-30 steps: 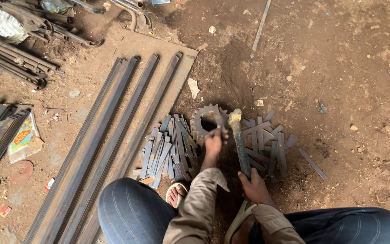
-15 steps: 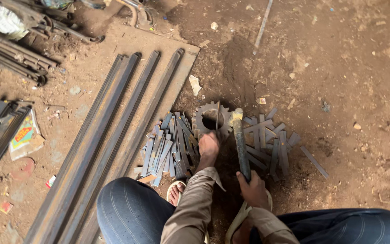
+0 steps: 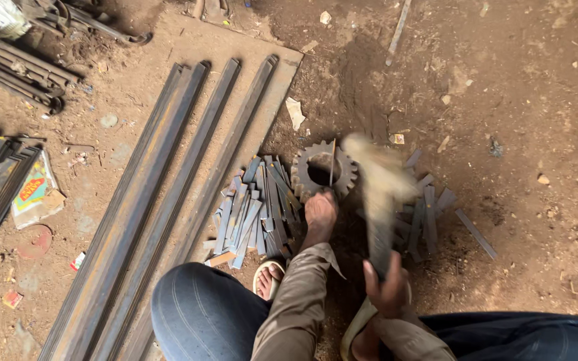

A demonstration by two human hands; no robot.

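Dirt floor [image 3: 503,100], reddish and littered with scraps, carries everything here; long steel bars [image 3: 168,187] lie side by side on a flat sheet at the left. Beside them sits a heap of short grey metal strips [image 3: 252,214], and a second, smaller scatter of strips [image 3: 433,207] lies to the right.

Between the two heaps rests a toothed gear wheel [image 3: 322,170], flat on the ground, with a thin flat strip [image 3: 332,164] standing upright across its hole.

A second ago the hammer [image 3: 379,194] lay still and sharp above the right-hand strips. Now it is a pale blur, its head over the gear's right edge, so the swing is under way and the blow looks about to land on or near the upright strip.

The right hand [image 3: 386,287] has its grip closed tight around the hammer's handle, low and close to the knee. The left hand [image 3: 319,210] reaches to the near rim of the gear; its fingers curl down there, seemingly steadying the strip or the wheel, though I cannot tell whether that grip actually closes on anything.
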